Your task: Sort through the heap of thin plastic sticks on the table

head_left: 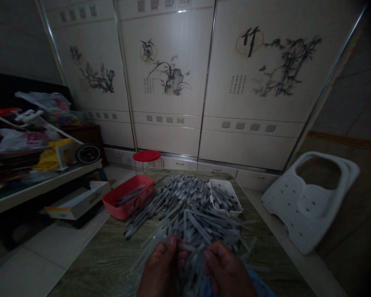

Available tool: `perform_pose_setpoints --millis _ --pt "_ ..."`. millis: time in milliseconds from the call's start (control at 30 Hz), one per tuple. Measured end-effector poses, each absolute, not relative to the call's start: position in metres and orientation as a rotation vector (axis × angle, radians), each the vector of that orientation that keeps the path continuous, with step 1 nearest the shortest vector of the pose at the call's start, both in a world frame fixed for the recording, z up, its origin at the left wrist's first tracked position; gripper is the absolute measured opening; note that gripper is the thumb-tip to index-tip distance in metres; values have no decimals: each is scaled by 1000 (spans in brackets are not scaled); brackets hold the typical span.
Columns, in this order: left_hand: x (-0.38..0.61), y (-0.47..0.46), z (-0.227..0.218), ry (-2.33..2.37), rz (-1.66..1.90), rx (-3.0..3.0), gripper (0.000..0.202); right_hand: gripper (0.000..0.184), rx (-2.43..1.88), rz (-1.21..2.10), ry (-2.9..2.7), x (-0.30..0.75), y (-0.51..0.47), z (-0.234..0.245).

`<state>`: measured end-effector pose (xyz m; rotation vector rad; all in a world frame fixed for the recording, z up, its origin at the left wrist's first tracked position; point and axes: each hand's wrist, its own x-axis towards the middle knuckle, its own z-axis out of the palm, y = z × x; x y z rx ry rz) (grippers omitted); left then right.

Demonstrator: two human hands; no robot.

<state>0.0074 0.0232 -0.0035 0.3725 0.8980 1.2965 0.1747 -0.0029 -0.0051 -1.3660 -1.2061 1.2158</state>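
A big heap of grey pen barrels (185,206) covers the middle of a greenish table (105,260). Both my hands are at the near edge of the heap. My left hand (162,264) is curled with its fingertips pinched on a thin grey pen piece (188,246) lying across the pile. My right hand (225,268) is also curled, its fingers pressed into the pens beside the left hand; what it grips is hard to make out in the dim light.
A red tray (128,197) with pens sits at the table's left edge, a white tray (225,196) with pens at the right. Beyond are a red stool (146,156), wardrobe doors, a cluttered shelf on the left and a white plastic seat (312,198) on the right.
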Motion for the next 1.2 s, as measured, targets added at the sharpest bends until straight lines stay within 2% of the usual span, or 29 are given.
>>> perform_pose_setpoints --millis 100,233,333,500,600,767,867,1000,1100,1133,1200 --pt "5 24 0 934 1333 350 22 43 -1456 1066 -1091 188 3 -4" --pt "6 26 -8 970 1329 402 28 69 -1567 866 -1001 194 6 -10" --pt "7 26 -13 972 1299 487 38 62 -1477 1081 -1021 184 4 -15" --pt "-1 18 2 993 1220 802 49 63 -1194 1589 -908 161 0 -16" --pt "-5 15 13 1035 1218 896 48 61 -1176 1634 -932 158 -2 -12" --pt "-5 20 8 952 1223 665 44 58 -1238 1635 -995 167 0 -8" --pt "-7 26 5 963 1308 536 37 50 -1342 1502 -1078 184 2 -9" --pt "-17 33 11 1060 1434 424 26 42 -1459 1163 -1069 210 7 -11" --pt "-22 36 12 1149 1427 480 28 38 -1475 1002 -976 220 13 -14" --pt "-22 37 11 1170 1402 531 32 42 -1478 975 -941 220 14 -15" --pt "-20 40 7 1199 1318 676 40 62 -1483 946 -900 219 17 -16"
